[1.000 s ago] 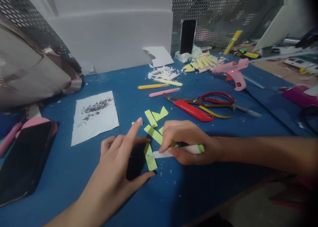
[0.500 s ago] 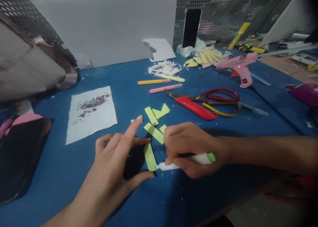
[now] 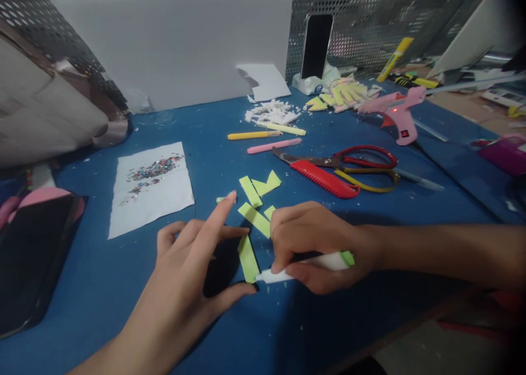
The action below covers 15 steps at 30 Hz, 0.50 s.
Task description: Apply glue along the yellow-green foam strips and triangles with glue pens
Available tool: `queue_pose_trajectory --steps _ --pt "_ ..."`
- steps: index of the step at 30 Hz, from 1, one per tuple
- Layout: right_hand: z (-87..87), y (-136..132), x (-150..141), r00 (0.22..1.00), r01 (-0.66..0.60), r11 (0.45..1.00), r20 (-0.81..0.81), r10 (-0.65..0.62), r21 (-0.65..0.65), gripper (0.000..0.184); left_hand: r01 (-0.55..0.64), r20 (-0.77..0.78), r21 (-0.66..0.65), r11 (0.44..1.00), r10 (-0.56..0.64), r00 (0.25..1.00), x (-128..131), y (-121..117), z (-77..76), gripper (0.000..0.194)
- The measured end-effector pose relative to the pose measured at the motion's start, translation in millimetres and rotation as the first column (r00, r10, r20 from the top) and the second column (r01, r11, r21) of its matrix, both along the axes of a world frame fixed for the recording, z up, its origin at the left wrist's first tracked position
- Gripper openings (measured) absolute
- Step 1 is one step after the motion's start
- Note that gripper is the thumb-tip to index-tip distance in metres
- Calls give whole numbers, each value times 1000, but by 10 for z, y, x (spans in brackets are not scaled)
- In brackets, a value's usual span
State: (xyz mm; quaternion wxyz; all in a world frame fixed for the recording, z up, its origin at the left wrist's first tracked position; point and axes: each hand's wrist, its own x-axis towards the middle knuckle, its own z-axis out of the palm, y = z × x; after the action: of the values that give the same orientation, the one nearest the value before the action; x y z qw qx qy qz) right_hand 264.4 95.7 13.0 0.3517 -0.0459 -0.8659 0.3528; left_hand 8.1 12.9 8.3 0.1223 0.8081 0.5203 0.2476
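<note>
My right hand (image 3: 314, 241) is closed round a white tool with a green end (image 3: 312, 266), a pen or craft knife; its tip rests at the lower end of a light green strip (image 3: 248, 259) on the blue table (image 3: 287, 331). My left hand (image 3: 193, 265) lies spread on the table just left of that strip, thumb near its lower end and middle fingers at its upper end, index finger raised. Several more green strips (image 3: 258, 200) lie just beyond both hands.
Red and yellow scissors (image 3: 349, 172) lie behind my right hand, a pink glue gun (image 3: 396, 112) farther back. Yellow and pink sticks (image 3: 263, 139), white scraps, a phone on a stand (image 3: 316, 46), a white sheet with glitter (image 3: 150, 186) and a dark phone (image 3: 33, 254) surround the work spot.
Over the last second the tool tip slid down the green strip from its middle to its lower end. Since half a second ago almost nothing has moved.
</note>
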Motion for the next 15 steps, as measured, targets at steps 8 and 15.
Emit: queue_pose_trajectory --steps 8,15 --pt "0 2 8 998 32 999 53 -32 -7 20 -12 -23 14 1000 13 1000 -17 37 -29 94" --pt "28 12 15 991 99 995 89 -98 -6 17 -5 -22 20 1000 5 1000 -23 19 -13 92"
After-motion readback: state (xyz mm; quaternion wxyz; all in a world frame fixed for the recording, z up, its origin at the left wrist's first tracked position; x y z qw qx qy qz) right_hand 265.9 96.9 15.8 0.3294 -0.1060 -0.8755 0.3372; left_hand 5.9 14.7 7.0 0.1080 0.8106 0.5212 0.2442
